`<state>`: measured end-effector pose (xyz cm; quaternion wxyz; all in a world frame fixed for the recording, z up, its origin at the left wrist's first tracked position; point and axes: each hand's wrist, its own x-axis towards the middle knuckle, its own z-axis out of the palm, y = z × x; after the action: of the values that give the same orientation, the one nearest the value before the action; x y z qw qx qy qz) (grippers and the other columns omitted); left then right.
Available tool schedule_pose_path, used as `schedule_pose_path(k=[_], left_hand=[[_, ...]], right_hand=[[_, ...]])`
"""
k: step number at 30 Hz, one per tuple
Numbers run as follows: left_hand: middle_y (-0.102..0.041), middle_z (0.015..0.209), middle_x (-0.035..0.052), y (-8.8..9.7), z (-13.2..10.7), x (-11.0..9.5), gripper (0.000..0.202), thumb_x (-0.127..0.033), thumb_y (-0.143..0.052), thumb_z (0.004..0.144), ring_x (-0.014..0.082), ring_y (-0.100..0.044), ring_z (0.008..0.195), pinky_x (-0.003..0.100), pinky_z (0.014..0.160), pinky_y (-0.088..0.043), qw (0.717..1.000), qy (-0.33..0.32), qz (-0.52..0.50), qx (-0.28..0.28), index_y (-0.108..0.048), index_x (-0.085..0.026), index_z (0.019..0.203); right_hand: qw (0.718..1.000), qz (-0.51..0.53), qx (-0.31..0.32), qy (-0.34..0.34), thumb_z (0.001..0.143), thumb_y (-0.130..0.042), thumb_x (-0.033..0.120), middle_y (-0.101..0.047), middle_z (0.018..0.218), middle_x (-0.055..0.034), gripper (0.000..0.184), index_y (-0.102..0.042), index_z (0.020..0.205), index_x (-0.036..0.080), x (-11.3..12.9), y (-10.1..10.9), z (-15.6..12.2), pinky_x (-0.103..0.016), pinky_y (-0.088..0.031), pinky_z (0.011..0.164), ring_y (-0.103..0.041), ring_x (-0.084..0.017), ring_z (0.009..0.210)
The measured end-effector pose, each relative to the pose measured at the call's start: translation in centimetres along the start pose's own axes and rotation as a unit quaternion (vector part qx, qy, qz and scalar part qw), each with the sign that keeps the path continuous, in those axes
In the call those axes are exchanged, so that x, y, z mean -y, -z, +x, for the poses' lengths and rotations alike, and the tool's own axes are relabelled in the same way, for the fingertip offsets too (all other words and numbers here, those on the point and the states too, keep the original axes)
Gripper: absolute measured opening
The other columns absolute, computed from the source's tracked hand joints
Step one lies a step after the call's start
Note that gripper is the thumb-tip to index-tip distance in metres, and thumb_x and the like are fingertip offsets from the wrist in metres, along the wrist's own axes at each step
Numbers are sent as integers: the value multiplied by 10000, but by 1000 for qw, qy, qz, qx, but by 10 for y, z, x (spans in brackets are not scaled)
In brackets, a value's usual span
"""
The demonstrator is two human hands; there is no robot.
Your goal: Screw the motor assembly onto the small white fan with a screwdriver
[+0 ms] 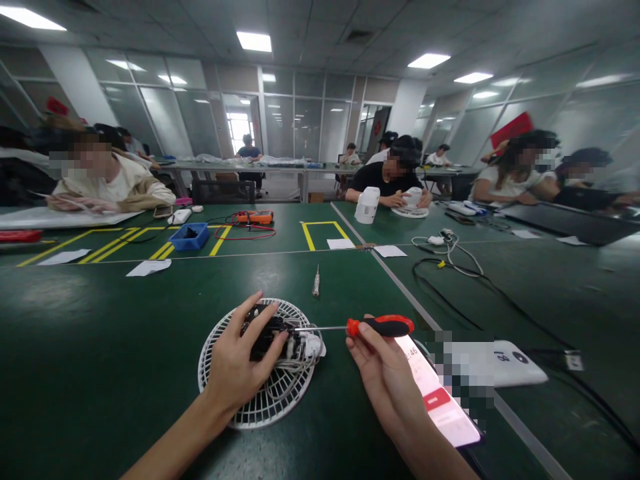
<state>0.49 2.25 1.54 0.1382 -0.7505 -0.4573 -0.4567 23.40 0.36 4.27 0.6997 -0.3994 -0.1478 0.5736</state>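
Observation:
A round white fan grille lies flat on the green table, with a black motor assembly and a coil of pale cable on top of it. My left hand rests over the motor, its fingers wrapped around it. Between the fingers and thumb of my right hand is a screwdriver with a red and black handle. The shaft lies nearly level and points left, its tip at the motor assembly beside my left thumb. Exactly what the tip touches is hidden.
A small clear-handled screwdriver lies beyond the grille. A lit phone and a white power bank lie to the right, near black cables. Farther off are a blue bin, an orange multimeter and several co-workers.

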Motion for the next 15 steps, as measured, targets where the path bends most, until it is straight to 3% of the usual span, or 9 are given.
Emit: schedule_pose_path(k=[4, 10, 15], left_hand=[[-466, 1553, 135, 1, -4, 0, 515, -308, -688, 920, 283, -626, 1270, 444, 1013, -604, 1000, 1, 26, 6, -541, -250, 1410], [-493, 1527, 156, 3, -8, -2, 560, -295, -682, 926, 324, -590, 1309, 516, 1043, -572, 998, -4, 56, 15, -503, -249, 1454], [-455, 1553, 176, 5, -11, -3, 536, -295, -658, 939, 312, -605, 1269, 488, 999, -589, 998, -4, 64, 29, -505, -243, 1451]], right_hand=[[1000, 17, 0, 23, 453, -1012, 219, -764, 977, -11, 524, -761, 913, 220, 1, -1, -4, -334, -584, 930, -697, -197, 1008], [1000, -28, -7, 5, 614, -970, 411, -756, 908, -19, 440, -751, 939, 209, -6, 2, -4, -281, -602, 696, -703, -176, 832], [1000, 5, -6, -8, 494, -997, 235, -778, 926, -36, 545, -738, 973, 206, -6, 5, 2, -341, -605, 875, -726, -207, 928]])
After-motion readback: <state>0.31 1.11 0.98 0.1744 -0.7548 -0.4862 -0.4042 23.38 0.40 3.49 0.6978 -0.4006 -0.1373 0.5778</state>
